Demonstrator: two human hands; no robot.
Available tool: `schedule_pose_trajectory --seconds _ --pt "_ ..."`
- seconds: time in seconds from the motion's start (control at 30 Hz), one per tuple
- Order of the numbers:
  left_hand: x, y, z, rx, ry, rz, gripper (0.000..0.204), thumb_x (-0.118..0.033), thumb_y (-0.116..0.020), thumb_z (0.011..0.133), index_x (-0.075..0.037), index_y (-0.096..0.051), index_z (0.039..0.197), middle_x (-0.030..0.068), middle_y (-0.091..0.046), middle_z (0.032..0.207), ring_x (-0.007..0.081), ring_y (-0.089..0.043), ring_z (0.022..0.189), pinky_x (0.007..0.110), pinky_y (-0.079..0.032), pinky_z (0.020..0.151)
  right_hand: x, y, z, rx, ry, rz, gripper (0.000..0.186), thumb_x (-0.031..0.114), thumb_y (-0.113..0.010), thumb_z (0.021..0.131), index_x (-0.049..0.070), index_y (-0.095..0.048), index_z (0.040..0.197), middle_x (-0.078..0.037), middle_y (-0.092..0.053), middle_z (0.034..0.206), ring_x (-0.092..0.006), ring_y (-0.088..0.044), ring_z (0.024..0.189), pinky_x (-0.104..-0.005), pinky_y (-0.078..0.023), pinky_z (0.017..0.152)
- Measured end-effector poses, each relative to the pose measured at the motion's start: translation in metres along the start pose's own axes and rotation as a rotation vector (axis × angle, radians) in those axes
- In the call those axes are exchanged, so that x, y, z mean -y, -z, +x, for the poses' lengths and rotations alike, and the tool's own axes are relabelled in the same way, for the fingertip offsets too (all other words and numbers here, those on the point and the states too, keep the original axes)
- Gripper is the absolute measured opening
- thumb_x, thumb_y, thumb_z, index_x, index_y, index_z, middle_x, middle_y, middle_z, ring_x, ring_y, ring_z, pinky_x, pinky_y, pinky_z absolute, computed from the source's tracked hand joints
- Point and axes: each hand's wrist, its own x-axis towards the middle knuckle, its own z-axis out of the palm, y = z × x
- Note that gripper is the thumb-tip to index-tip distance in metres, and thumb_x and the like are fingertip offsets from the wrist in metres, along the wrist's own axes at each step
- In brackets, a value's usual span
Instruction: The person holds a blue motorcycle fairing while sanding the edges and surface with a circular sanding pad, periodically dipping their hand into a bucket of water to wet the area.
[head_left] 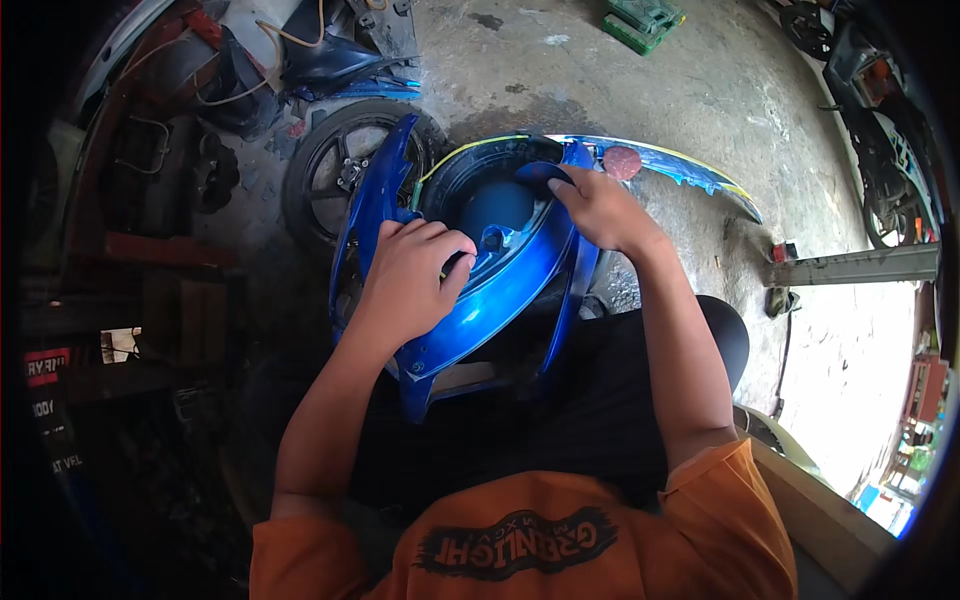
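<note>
A blue plastic body panel [470, 320] with a dark rounded cavity rests across my lap; a yellow strip lines its far rim, and side pieces flank it. My left hand [420, 275] is curled over the panel's left part, thumb at the cavity's edge, on something partly hidden by my fingers. My right hand [600, 210] pinches a small dark-blue flap or piece [535, 174] at the cavity's upper right; whether it is attached I cannot tell. A round pink disc [622, 163] lies on a long blue piece beyond my right hand.
A black wheel [330, 188] lies beyond the panel at left, near dark plastic parts [335, 65]. A green case [640, 22] sits on the concrete floor at the back. A motorbike [880, 200] stands at right, with a metal beam [855, 266] and wooden board [820, 500] nearer.
</note>
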Motion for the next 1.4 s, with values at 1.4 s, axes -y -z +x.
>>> schedule_pose_trajectory --seconds 1.4 --pt "0.001 0.004 -0.001 0.028 0.046 -0.015 0.014 -0.019 -0.068 0.099 -0.010 -0.077 0.105 0.0088 -0.074 0.098 0.0278 -0.066 0.103 0.040 -0.039 0.100 -0.007 -0.012 0.003 -0.030 0.118 -0.023 0.049 0.032 -0.056 0.108 -0.005 -0.064 0.138 -0.035 -0.069 0.124 -0.0502 -0.067 0.117 -0.0527 -0.051 0.103"
